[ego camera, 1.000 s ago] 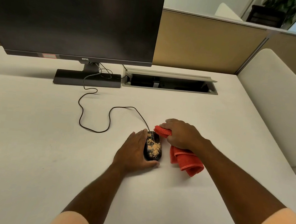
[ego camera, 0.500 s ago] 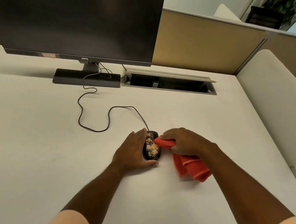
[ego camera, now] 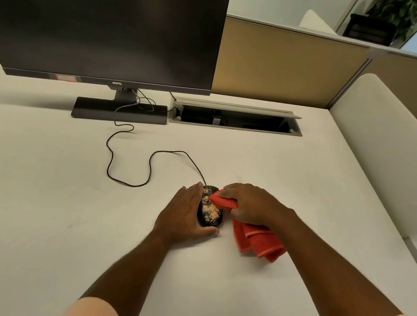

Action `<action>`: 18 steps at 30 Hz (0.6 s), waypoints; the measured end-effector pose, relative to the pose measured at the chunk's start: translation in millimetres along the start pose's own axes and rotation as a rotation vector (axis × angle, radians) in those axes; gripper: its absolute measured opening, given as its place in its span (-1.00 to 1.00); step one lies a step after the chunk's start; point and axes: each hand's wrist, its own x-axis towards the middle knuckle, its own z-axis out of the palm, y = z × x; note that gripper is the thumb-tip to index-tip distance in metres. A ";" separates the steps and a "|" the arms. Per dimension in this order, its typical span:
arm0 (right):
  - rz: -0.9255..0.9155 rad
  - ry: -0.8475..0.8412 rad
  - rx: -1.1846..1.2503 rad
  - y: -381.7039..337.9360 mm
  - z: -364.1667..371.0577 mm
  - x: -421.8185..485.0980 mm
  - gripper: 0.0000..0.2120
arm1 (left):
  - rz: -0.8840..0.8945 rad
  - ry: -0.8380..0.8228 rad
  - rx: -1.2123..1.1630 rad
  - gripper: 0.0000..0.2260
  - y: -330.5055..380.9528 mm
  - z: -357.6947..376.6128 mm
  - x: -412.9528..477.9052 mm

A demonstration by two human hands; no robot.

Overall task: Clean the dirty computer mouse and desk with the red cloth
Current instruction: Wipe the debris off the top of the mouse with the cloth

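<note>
A black wired mouse speckled with orange-tan dirt lies on the white desk. My left hand cups its left side, fingers along the edge and thumb at its rear. My right hand grips a bunched red cloth. The cloth's front fold presses on the mouse's upper right part, and the rest hangs onto the desk under my wrist. The mouse's black cable loops away to the left and back.
A dark monitor on a flat black stand fills the back left. An open cable tray is set into the desk behind the mouse. A tan partition and a white divider bound the back and right.
My right hand has brought the cloth leftward from beside the mouse onto its upper right part. My left hand has stayed on the mouse.
</note>
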 end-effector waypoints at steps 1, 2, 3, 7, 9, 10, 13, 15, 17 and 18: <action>-0.010 -0.013 -0.024 2.3 -1.3 -2.4 -0.44 | 0.001 -0.003 -0.002 0.16 0.1 -0.3 -0.2; -0.021 -0.025 -0.049 4.9 -2.7 -4.3 -0.45 | -0.001 -0.005 -0.005 0.16 0.2 -0.5 -0.4; -0.027 -0.032 -0.069 7.5 -4.1 -5.9 -0.47 | -0.005 -0.007 -0.009 0.17 0.4 -0.8 -0.5; 0.013 0.035 -0.049 15.2 -6.1 -5.7 -0.49 | -0.010 -0.011 -0.005 0.16 0.8 -0.5 -0.7; 0.049 0.106 -0.053 15.7 -4.0 -1.0 -0.48 | -0.017 -0.015 -0.004 0.16 0.5 -1.1 -1.0; 0.071 0.135 -0.056 14.7 -2.5 1.9 -0.47 | -0.021 -0.015 -0.005 0.16 0.2 -1.4 -1.0; 0.109 0.157 -0.044 7.7 2.4 8.9 -0.42 | -0.007 -0.007 -0.011 0.15 0.0 -1.8 -1.5; 0.092 0.117 -0.054 2.3 6.6 10.6 -0.40 | 0.001 0.004 -0.019 0.15 0.7 -1.7 -2.0; 0.067 0.084 -0.083 -0.3 11.1 9.1 -0.40 | -0.001 0.008 -0.025 0.15 1.0 -1.5 -2.0; 0.056 0.081 -0.094 -0.2 12.5 7.1 -0.40 | -0.003 0.009 -0.027 0.15 0.9 -1.4 -2.3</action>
